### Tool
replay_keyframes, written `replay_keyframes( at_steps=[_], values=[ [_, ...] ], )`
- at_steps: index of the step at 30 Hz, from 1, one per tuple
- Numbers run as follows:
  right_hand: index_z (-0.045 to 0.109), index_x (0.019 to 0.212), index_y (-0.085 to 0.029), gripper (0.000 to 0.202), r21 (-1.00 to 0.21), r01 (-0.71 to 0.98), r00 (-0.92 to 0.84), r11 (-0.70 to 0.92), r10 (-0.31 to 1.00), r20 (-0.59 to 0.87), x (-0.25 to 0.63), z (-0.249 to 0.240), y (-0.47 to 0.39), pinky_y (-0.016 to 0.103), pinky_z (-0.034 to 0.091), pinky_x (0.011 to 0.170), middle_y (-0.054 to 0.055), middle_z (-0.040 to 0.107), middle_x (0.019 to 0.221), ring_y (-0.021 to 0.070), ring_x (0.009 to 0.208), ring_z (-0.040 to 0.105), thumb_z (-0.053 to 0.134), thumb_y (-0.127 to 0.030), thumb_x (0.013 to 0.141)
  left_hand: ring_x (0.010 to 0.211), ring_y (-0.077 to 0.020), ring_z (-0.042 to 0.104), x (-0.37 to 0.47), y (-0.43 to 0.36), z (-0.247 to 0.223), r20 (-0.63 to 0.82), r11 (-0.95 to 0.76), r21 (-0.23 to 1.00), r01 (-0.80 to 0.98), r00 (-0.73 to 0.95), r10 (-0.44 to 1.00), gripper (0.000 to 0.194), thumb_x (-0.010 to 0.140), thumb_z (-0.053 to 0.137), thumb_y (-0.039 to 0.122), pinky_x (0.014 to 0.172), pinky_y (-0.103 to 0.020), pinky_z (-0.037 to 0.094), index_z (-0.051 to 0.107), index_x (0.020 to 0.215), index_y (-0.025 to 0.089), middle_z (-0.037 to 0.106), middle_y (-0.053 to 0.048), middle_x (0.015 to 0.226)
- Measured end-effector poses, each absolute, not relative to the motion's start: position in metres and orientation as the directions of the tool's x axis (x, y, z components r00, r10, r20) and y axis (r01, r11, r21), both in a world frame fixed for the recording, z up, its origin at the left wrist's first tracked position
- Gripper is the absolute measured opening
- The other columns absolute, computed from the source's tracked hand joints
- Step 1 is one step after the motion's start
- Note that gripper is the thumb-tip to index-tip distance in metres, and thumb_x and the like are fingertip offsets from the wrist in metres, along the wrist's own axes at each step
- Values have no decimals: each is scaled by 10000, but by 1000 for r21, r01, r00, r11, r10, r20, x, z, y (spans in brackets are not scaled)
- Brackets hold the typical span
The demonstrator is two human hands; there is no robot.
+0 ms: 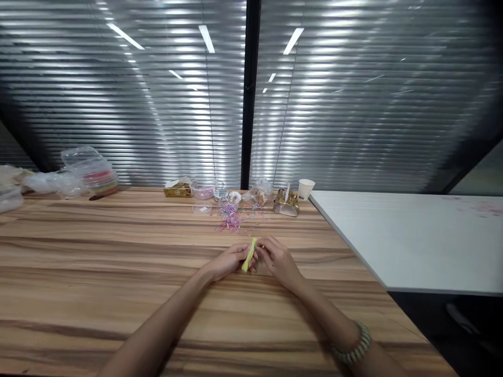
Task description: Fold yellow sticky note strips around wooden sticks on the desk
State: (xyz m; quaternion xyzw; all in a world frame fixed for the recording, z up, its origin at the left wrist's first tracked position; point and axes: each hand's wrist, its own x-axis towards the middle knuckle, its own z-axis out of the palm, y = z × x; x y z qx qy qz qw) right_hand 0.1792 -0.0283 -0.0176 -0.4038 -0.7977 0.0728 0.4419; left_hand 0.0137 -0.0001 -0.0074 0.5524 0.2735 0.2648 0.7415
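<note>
At the centre of the frame, a yellow strip (248, 258) slants between the two hands, above the wooden bench (118, 283). The left hand (227, 263) grips it from the side, apparently to steady it while leaving its upper end within reach. The right hand (281, 262) has bent fingers at that upper end; whether they pinch it I cannot tell, but the pose suits fine work. A loose heap of small coloured pieces (231, 222) lies just above them in the frame, likely for easy reach. A gold box (178, 192), gold packet (286, 203) and paper cup (305, 189) sit along the far edge, presumably out of the way.
</note>
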Motion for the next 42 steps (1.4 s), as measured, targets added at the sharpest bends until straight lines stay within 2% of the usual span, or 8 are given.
replay_keyframes(
  at_steps=[6,12,21,29,36,42],
  values=[
    [550,924,-195,123,-448,603,-275,660,699,660,180,-21,-28,268,427,645,46,567,847,159,749,545,445,-187,861,592,-111,496,16,0,-10,-74,268,949,-164,711,699,285,715,610,400,634,-255,385,569,727,119,530,-12,639],
    [545,914,-193,124,-406,646,-277,646,694,665,178,-22,-29,275,422,667,50,572,870,166,772,550,430,-181,871,584,-109,488,16,2,-13,-67,247,957,-153,712,699,288,730,595,402,624,-254,385,550,707,118,519,-12,636],
    [541,872,-188,124,-512,592,-256,623,747,614,177,-19,-28,265,397,653,37,548,812,157,737,516,429,-137,855,589,-112,499,16,1,-9,-66,244,959,-144,724,687,296,726,600,404,634,-254,398,575,724,109,538,-20,632],
    [521,816,-185,152,-558,555,-248,617,763,597,177,-23,-24,263,393,656,38,538,799,159,738,505,399,-96,837,578,-121,527,13,3,-11,-45,186,976,-115,727,685,321,761,545,437,591,-233,363,573,738,117,563,-27,608],
    [543,846,-194,131,-537,584,-241,609,761,602,179,-25,-24,268,405,674,33,553,812,159,752,523,428,-131,844,558,-125,530,14,4,-12,-27,171,977,-130,714,700,322,751,551,436,577,-240,370,583,754,116,554,-22,607],
    [540,862,-184,150,-462,636,-289,618,747,599,180,-21,-27,267,403,656,49,560,834,163,748,530,393,-153,874,566,-125,528,13,5,-13,-20,142,984,-109,721,693,315,764,539,417,599,-246,388,575,705,110,556,-30,602]
  ],
)
